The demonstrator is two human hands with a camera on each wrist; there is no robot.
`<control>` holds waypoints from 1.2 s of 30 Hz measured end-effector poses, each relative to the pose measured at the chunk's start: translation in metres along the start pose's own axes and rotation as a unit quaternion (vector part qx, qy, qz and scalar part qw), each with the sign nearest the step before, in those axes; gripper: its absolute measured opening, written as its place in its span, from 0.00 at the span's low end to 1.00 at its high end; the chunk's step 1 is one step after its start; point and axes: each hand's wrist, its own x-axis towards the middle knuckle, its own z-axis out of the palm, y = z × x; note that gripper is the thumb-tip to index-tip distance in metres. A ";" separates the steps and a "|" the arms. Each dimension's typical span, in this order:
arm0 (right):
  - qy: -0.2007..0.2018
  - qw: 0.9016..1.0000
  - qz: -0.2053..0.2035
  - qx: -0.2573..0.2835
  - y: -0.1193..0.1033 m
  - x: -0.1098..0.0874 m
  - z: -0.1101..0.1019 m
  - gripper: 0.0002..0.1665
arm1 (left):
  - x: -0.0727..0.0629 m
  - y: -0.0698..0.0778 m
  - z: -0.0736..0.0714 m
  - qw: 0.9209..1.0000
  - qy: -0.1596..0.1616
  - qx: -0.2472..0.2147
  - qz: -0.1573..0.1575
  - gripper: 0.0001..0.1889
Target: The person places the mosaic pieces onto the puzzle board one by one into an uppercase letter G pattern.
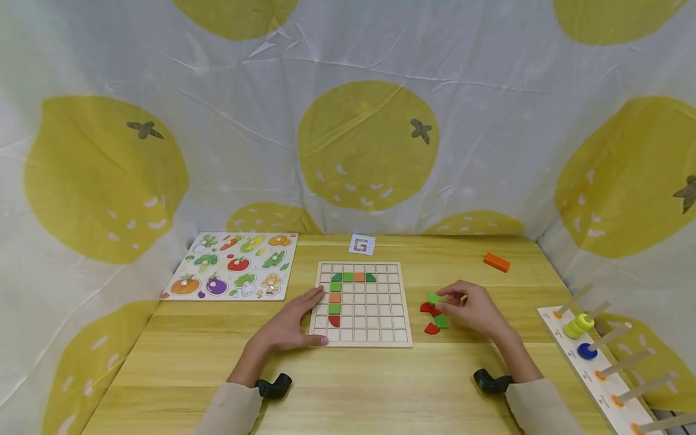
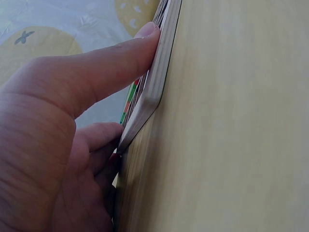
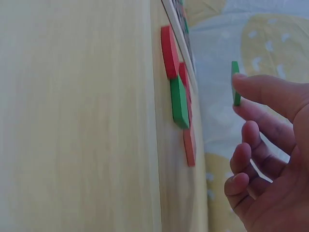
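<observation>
A gridded wooden board [image 1: 387, 322] lies on the table. Green, orange and red tiles run along its upper row and down its left column. My left hand [image 1: 287, 321] rests at the board's left side, fingers straight along the edge, with the thumb [image 2: 145, 41] on the near corner area. Right of the board, my right hand [image 1: 470, 305] pinches a light green square tile [image 3: 235, 67] between thumb and index finger, raised over the loose pieces. Under it lie another green square [image 1: 441, 322] and several red quarter-round pieces [image 1: 432, 328].
Behind the board lies a small pattern card [image 1: 361, 244] showing a G. A vegetable peg puzzle [image 1: 228, 284] sits back left, an orange block [image 1: 497, 262] back right. At the right edge stands a peg rack [image 1: 587, 374] with yellow and blue rings.
</observation>
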 end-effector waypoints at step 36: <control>-0.078 0.994 -0.065 0.027 -0.089 0.036 0.095 0.10 | -0.002 0.006 -0.004 1.000 0.000 -0.014 -0.005 0.57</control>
